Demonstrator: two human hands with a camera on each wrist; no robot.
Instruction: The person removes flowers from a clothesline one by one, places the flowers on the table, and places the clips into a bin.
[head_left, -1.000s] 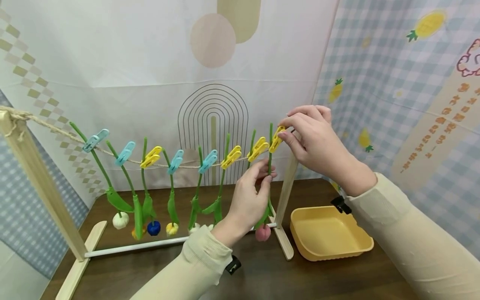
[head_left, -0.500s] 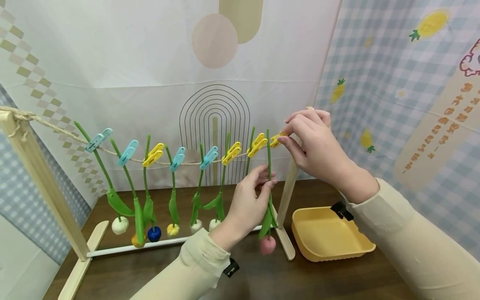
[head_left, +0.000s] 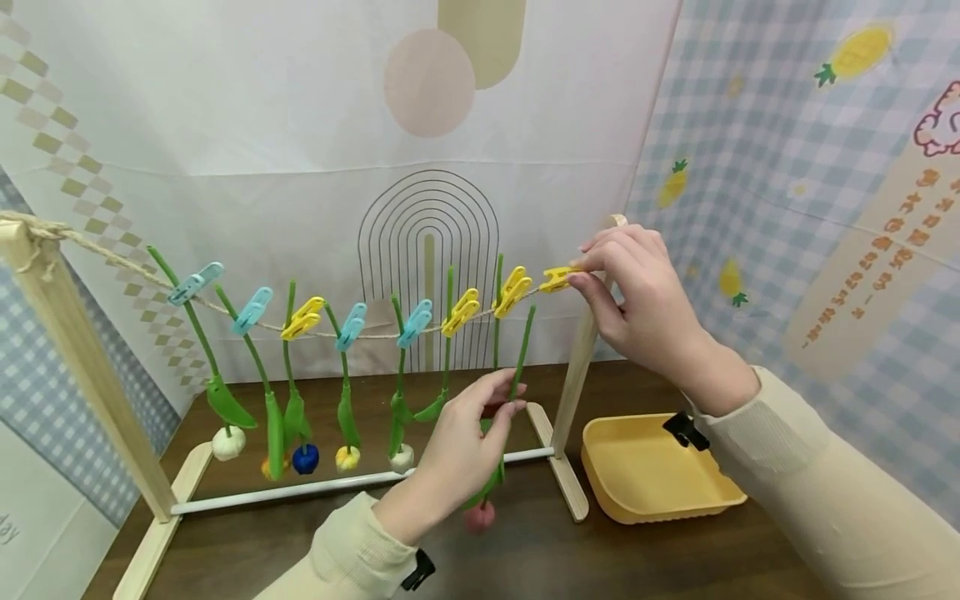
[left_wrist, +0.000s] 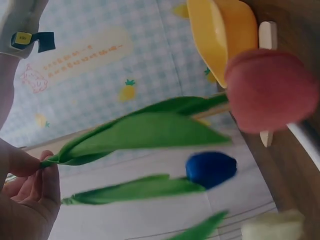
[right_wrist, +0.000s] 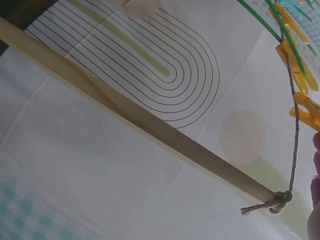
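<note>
My left hand (head_left: 461, 446) pinches the green stem of an artificial pink tulip (head_left: 480, 517), which hangs head down below the rope, apart from it. The left wrist view shows its bloom (left_wrist: 270, 92) and leaves (left_wrist: 145, 132) up close. Up to the right, my right hand (head_left: 637, 304) pinches a yellow clothespin (head_left: 557, 279) at the rope's right end. The right wrist view has this clothespin (right_wrist: 307, 111) against the rope (right_wrist: 296, 150); whether it grips the rope I cannot tell. Just left of it, another yellow clothespin (head_left: 513, 292) holds a stem on the rope.
Several other tulips hang upside down along the rope from blue clothespins (head_left: 251, 311) and yellow ones. A wooden post (head_left: 82, 367) stands at the left and another (head_left: 576, 375) at the right, joined by a white bar (head_left: 285, 493). A yellow basin (head_left: 592, 467) sits on the right.
The pink tulip's stem has come out of the rightmost yellow clothespin. My left hand has moved down and left with the tulip, while my right hand stays on the clothespin.
</note>
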